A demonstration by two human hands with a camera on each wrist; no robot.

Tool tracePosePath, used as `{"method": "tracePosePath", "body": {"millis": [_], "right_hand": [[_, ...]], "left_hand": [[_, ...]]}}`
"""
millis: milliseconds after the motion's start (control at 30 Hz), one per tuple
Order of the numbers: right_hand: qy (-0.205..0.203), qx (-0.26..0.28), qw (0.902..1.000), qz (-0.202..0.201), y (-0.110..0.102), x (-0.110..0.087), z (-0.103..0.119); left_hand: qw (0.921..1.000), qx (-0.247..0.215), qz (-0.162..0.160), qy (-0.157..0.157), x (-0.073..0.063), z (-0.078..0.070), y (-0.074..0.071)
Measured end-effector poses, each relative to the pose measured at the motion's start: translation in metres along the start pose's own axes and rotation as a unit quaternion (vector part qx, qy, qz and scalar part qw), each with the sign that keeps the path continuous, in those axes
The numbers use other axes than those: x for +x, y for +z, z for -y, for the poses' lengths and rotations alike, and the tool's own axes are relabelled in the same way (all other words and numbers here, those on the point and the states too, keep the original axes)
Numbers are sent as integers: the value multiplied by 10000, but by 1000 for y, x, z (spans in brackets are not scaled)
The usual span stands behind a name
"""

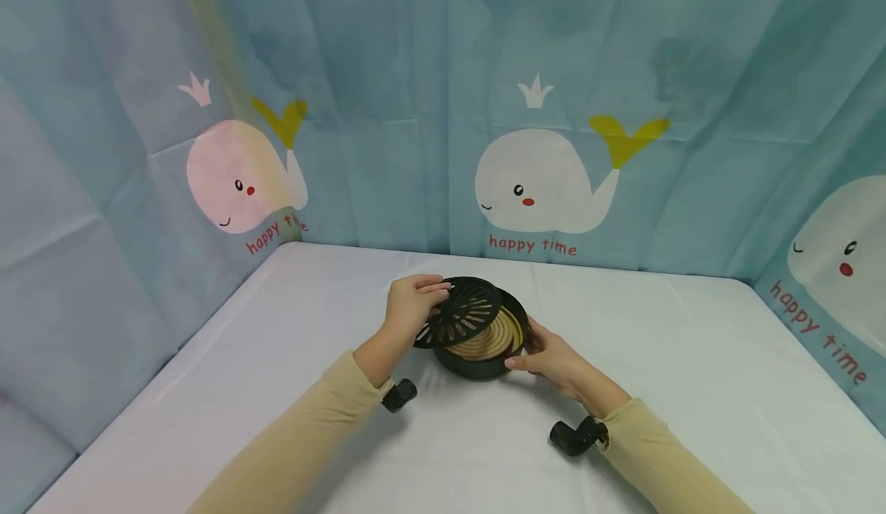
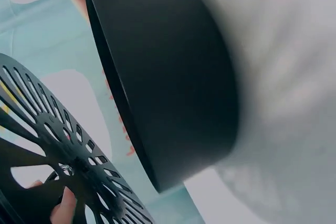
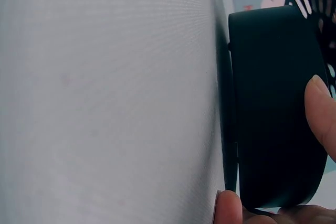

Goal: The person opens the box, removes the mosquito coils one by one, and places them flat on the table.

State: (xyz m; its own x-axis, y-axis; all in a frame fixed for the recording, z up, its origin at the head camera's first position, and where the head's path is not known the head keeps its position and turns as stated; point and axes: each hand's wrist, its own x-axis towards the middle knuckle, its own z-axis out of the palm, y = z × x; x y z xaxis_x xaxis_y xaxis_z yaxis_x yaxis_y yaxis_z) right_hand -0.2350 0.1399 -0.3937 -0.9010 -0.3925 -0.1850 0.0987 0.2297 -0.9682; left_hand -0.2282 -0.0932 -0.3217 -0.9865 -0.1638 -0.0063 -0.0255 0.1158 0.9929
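Note:
A black round mosquito coil holder stands near the middle of the white table, its open top showing a tan spiral mosquito coil. My left hand pinches the slotted black lid, which hangs tilted over the left part of the holder. In the left wrist view a fingertip shows against the lid's centre. The right hand grips the holder's right side, with the thumb on its side wall and other fingers near its base. In the left wrist view the holder's smooth wall hides the coil.
The table is covered in white cloth. A blue curtain printed with whales hangs behind it and along the sides. Small black cameras are strapped to the left wrist and the right wrist.

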Motion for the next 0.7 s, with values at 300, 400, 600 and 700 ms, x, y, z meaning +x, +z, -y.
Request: {"method": "tracePosePath", "body": {"millis": [300,400,600,700], "right_hand": [[70,-15,10000,6,-2,-1,-1],[41,25,10000,5,-3,-1,-1],[57,50,10000,42,-3,-2,0],[78,68,9999,50,-3,-2,0]], "left_hand": [[9999,98,-128,-7,0,6,-24],[9999,123,-118,12,0,6,-32],[9997,188,-166,32,-1,3,-49],[9994,258,-219,15,-1,3,-56]]}}
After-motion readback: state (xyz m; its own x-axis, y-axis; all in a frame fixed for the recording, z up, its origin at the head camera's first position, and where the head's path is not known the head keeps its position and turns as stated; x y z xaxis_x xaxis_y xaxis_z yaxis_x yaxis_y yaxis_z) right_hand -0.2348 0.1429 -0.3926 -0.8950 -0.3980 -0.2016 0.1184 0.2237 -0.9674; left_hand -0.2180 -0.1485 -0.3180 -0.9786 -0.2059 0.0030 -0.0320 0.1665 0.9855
